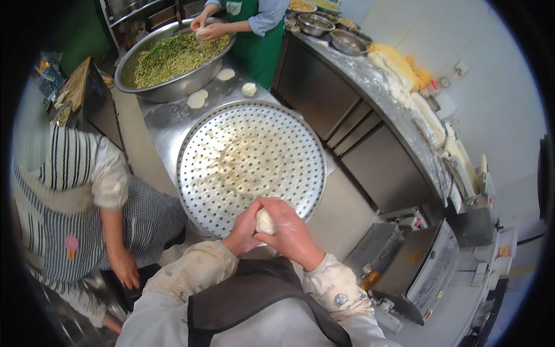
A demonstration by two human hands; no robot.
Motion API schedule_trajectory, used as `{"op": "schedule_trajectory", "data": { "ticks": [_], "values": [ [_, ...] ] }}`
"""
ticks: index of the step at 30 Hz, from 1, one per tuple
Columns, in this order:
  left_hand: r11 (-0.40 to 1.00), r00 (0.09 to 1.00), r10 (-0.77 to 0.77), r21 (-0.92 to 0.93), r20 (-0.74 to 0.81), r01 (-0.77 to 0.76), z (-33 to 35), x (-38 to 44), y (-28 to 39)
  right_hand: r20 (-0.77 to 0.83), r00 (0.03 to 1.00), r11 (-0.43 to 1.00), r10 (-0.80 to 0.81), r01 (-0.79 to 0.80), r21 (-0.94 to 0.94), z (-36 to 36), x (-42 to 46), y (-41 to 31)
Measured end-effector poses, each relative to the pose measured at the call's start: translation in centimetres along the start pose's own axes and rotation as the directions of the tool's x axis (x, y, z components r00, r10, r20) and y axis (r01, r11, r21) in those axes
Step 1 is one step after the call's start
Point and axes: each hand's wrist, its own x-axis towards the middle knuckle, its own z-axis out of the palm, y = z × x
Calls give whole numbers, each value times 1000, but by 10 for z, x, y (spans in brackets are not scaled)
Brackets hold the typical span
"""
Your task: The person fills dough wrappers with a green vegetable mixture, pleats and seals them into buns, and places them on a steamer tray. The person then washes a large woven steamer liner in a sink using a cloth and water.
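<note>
Both of my hands cup one pleated dough bun (265, 222), held over the near rim of a round perforated metal steamer tray (256, 160). My left hand (245, 227) wraps its left side, and my right hand (288, 230) covers its right side, with fingertips meeting above it. The tray bears brownish wet marks. Beyond its far rim, another shaped bun (249, 90) sits on the steel table (162, 123). Flat dough wrappers (197, 99) lie to its left, and one more wrapper (226, 74) lies farther back, near the large bowl.
A big metal bowl of chopped green filling (173, 65) stands at the back left. Behind it a co-worker in a green apron (264, 52) holds a dough piece. Another co-worker (108, 208) is close on the left. A floured steel counter (373, 91) with bowls and dough runs along the right.
</note>
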Motion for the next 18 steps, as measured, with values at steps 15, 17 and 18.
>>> {"op": "schedule_trajectory", "data": {
  "ticks": [15,17,18],
  "values": [
    [934,887,357,108,-291,-340,45,13,-1,417,835,357,359,-536,765,-164,21,195],
    [890,828,455,132,-327,-437,30,4,10,333,855,421,397,-492,762,-184,36,226],
    [871,814,489,134,-313,-472,24,1,13,277,843,451,461,-491,745,-196,42,244]
  ]
}}
